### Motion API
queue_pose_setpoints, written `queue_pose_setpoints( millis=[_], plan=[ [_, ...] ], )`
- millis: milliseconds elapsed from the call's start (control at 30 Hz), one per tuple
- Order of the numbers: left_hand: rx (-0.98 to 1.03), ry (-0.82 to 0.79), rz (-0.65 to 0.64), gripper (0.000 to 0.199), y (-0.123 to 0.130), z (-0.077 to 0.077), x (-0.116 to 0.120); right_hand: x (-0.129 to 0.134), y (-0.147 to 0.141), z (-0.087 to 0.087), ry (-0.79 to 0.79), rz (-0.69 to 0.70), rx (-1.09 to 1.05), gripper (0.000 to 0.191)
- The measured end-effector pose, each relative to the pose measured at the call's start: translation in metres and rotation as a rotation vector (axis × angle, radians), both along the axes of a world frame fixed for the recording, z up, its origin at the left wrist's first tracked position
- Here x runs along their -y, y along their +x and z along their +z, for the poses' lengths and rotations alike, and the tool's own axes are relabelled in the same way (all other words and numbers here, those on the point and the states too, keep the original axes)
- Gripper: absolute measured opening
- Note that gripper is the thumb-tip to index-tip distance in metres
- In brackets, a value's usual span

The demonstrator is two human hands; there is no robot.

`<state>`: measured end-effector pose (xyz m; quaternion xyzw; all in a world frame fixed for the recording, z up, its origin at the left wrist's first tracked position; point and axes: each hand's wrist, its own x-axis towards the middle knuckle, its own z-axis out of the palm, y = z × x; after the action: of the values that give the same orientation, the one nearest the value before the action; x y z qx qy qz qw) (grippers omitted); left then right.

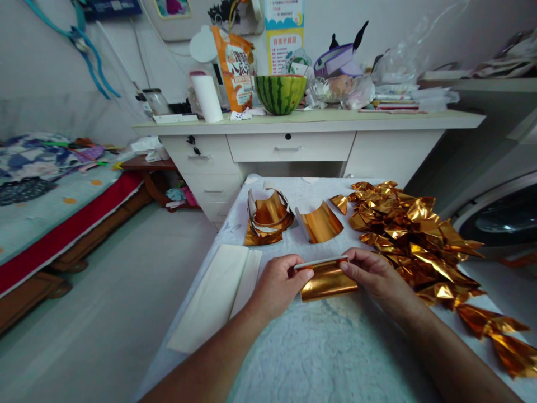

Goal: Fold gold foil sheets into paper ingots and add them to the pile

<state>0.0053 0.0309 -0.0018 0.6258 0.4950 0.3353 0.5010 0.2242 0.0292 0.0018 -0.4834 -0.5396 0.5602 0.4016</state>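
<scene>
Between my two hands is a sheet of shiny gold foil paper (329,282), its upper edge showing white and its lower part curling toward me. My left hand (282,282) pinches the left end of that edge between thumb and fingers. At the right end, my right hand (371,274) grips it the same way. Just beyond lies a loose curved gold sheet (322,223), with a bundle of curled gold sheets (269,215) to its left. On the right is a heap of twisted gold foil pieces (413,235). White paper strips (213,294) lie by my left forearm.
The table is covered with a pale quilted cloth (302,352). Behind it stands a white desk (293,146) bearing a half watermelon (280,92), an orange snack bag (235,70) and a paper roll (206,98). A bed (62,218) is at left, a washing machine (503,196) at right.
</scene>
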Motion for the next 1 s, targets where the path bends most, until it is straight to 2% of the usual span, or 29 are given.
queue_pose_setpoints(
  millis=[633, 1000],
  plan=[
    [0.002, 0.058, -0.005, 0.018, -0.0003, -0.0042, -0.0010, 0.0021, -0.0022, -0.0006, -0.067, -0.020, -0.123, 0.032],
    [-0.017, 0.077, -0.003, 0.016, -0.0003, -0.0041, -0.0016, 0.0018, 0.0009, -0.0031, -0.083, -0.025, -0.084, 0.031]
  ],
)
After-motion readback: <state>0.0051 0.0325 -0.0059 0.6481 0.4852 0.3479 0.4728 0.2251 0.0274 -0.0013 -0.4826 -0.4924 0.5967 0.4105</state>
